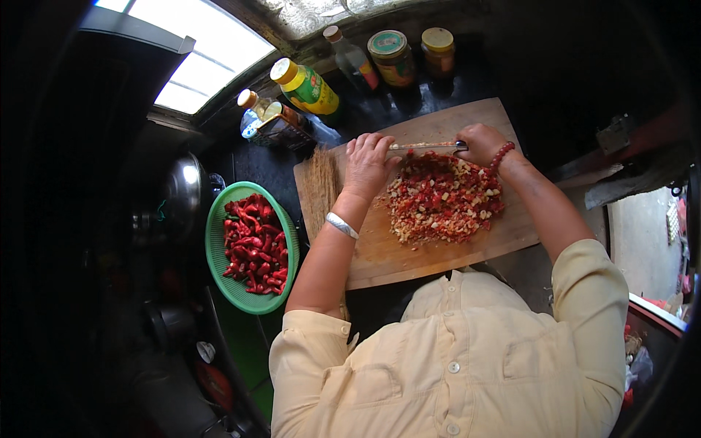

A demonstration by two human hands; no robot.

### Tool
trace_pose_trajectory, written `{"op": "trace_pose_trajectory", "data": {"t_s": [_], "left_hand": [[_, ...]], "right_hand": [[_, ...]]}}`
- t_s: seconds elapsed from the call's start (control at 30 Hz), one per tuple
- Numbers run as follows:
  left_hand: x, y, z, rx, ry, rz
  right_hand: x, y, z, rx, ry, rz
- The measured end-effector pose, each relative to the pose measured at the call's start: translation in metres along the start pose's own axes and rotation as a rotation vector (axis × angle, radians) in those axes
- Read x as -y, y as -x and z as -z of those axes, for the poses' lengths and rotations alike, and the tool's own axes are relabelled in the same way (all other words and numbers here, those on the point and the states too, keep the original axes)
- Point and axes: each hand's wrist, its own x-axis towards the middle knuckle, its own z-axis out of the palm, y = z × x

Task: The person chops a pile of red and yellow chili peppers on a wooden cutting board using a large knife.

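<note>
My right hand (480,143) grips the handle of a knife (427,146), whose thin blade runs leftward over the cutting board. At the far end of that blade is my left hand (369,163), fingers stretched forward and thumb out to the side; whether it pinches the blade is unclear. A wide heap of chopped red chili and pale, garlic-like bits (443,200) spreads just in front of the blade. Small pale and red bits lie along the blade's far side. Everything rests on a wooden cutting board (394,268), set at a slant.
Left of the board, a green plastic basket (219,274) holds whole red chilies (254,241). A bundle of dry straw-like bristles (322,189) lies across the board's left edge. Behind stand a yellow-green bottle (306,87), a glass bottle (353,60), a green-lidded jar (391,57) and a yellow-lidded jar (439,52).
</note>
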Motion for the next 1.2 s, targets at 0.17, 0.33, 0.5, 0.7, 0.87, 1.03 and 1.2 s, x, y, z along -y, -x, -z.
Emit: {"op": "trace_pose_trajectory", "data": {"t_s": [0.17, 0.33, 0.5, 0.7, 0.87, 1.03, 1.2], "left_hand": [[0.023, 0.008, -0.038, 0.045, -0.096, 0.096], [0.021, 0.009, -0.054, 0.017, -0.064, 0.172], [0.015, 0.014, -0.057, -0.021, 0.003, 0.124], [-0.008, 0.025, -0.052, -0.053, 0.09, 0.179], [-0.022, 0.036, -0.042, -0.056, 0.096, 0.245], [-0.043, 0.045, -0.022, -0.015, 0.065, 0.265], [-0.056, 0.066, -0.019, -0.01, 0.042, 0.252]], "right_hand": [[-0.015, -0.018, -0.009, 0.056, -0.022, 0.052], [-0.032, -0.026, -0.025, 0.023, -0.084, 0.092], [-0.037, -0.023, -0.017, 0.078, -0.138, 0.108], [-0.051, -0.007, -0.011, 0.142, -0.047, 0.157], [-0.04, 0.013, 0.004, 0.149, -0.059, 0.186], [-0.028, 0.036, 0.022, 0.178, -0.068, 0.204], [-0.018, 0.057, 0.03, 0.152, 0.003, 0.234]]}}
